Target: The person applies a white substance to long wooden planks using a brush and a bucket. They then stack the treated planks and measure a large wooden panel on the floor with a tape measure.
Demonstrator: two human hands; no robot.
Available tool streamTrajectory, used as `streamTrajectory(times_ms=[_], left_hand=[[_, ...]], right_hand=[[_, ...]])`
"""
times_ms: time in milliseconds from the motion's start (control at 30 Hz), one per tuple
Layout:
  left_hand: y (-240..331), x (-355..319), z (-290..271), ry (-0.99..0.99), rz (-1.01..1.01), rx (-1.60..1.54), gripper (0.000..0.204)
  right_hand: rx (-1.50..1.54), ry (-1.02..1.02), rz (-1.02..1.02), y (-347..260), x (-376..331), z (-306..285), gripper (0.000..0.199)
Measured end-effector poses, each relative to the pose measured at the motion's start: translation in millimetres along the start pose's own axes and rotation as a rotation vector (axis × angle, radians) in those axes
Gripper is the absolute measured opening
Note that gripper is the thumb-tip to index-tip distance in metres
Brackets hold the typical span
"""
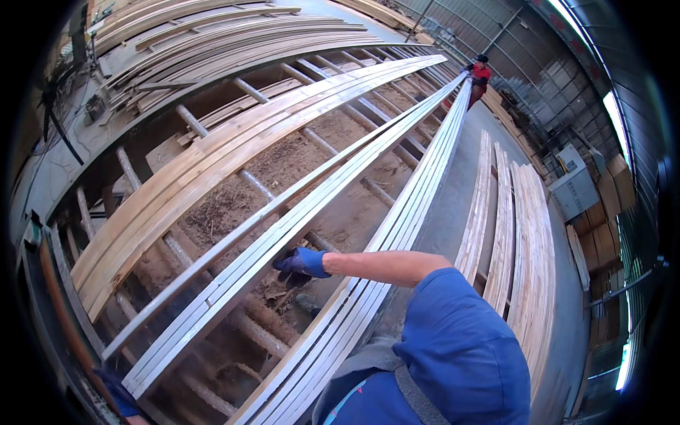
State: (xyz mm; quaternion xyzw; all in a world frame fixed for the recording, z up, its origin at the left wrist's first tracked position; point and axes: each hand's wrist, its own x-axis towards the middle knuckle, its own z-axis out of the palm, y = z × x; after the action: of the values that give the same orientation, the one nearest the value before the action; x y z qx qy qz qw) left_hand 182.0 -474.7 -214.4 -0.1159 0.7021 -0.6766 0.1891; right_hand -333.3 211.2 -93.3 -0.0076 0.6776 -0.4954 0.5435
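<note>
A bundle of long boards with whitish edges (234,287) runs diagonally from the lower left to the far end of a roller frame. My right hand (302,264), in a blue glove with dark fingers, is beside this bundle's right edge at mid-length. Its fingers are spread, and whether they touch the wood is unclear. My left hand (117,393), also gloved, is at the bundle's near end, partly cut off, its grip hidden. Against my body lies a second bundle of whitish-edged boards (333,322), passing under my right forearm.
Metal rollers (256,333) cross the frame above sawdust. Wide planks (177,170) lie on its left side. A person in red (479,74) stands at the boards' far end. Board stacks (531,248) lie on the floor at right, near a grey cabinet (574,190) and cardboard boxes (620,180).
</note>
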Motion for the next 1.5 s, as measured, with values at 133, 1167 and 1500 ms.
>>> streamTrajectory(times_ms=[133,1167,1500], left_hand=[[-86,40,-171,0.040,0.114,-0.271,0.048],[-139,119,-242,-0.096,-1.002,-2.280,0.058],[-147,-12,-301,-0.141,-1.015,-2.277,0.043]], right_hand=[[0.166,0.158,-0.024,35,-26,-20,0.051],[0.762,-0.023,-0.219,-72,105,-17,0.052],[0.657,-0.068,0.059,1,2,-24,0.050]])
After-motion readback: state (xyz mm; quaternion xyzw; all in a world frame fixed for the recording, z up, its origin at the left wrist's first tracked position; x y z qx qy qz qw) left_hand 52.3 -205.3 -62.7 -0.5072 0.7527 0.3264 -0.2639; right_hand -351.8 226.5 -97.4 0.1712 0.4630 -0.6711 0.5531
